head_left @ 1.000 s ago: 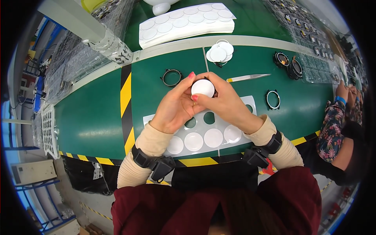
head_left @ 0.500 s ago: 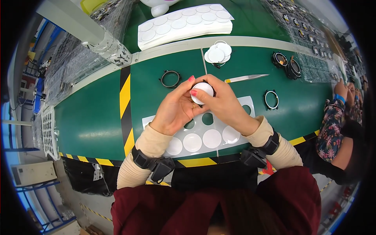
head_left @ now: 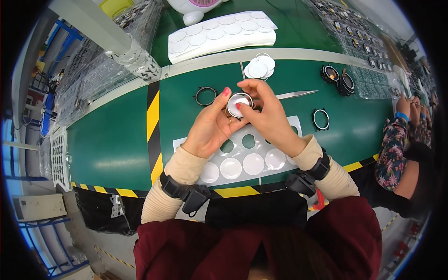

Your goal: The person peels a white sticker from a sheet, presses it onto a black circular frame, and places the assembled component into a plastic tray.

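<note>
Above the sticker sheet, my left hand [head_left: 207, 130] holds a round watch case [head_left: 252, 103] with a dark rim, fingers beneath and thumb at its left edge. Inside the rim lies a white round disc [head_left: 236, 100]. The thumb of my right hand [head_left: 273, 119] rests on this disc, while its bent fingers are at the case's right side and its index finger is lifted off the upper edge. Under both hands is a sheet [head_left: 239, 143] of white round stickers, with several round gaps along its upper row.
An empty black ring case [head_left: 205, 95] lies left of my hands. To the right are tweezers [head_left: 298, 94], a ring case [head_left: 321, 120] and two dark watch cases [head_left: 345, 83]. Beyond lie loose white discs [head_left: 259, 67] and a sticker sheet stack [head_left: 221, 35]. A co-worker's arm [head_left: 392, 149] is at right.
My right index finger has lifted away from the case's upper edge, and the thumb has shifted on the disc. More of the rim around the disc shows now. The view has shifted slightly.
</note>
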Tool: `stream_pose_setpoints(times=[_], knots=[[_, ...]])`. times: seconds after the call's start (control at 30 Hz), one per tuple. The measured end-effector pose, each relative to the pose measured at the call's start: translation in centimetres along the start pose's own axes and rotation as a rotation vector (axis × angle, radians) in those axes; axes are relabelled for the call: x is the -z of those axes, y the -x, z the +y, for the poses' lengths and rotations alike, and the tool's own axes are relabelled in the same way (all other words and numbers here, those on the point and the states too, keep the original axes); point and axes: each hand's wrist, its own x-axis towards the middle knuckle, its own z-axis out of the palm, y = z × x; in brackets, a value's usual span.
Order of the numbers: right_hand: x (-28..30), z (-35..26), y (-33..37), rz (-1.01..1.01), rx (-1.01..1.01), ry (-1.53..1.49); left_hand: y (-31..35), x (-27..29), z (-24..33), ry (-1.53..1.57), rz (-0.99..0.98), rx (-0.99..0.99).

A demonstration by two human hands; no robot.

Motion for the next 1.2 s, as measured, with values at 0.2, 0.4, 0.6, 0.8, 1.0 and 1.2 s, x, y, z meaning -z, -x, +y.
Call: stream_pose_setpoints(times=[0.2,0.4,0.6,0.8,1.0,1.2], knots=[[0.1,0.3,-0.2,0.031,0.430,0.322,-0.4,1.7,0.1,0.080,0.066,-0.053],[3.6,-1.6,-6.6,0.126,-0.063,0.682,-0.6,1.4,0.2,0.179,-0.055,0.021],[3.7,-1.3,-3.0,-0.050,0.420,1.004,-0.2,1.6,0.0,0.208,-0.081,0.162],[6.8,-3.1,4.0,-0.142,0.312,0.836,0.9,-0.2,-0.2,-0.064,-0.194,0.328],[13.3,-3.1,6.5,0.039,0.129,1.055,0.7,-0.6,0.1,-0.134,-0.137,0.224],[12.8,-2.8,7.7,0.098,-0.117,1.119,0.5,-0.5,0.0,-0.167,-0.118,0.208]])
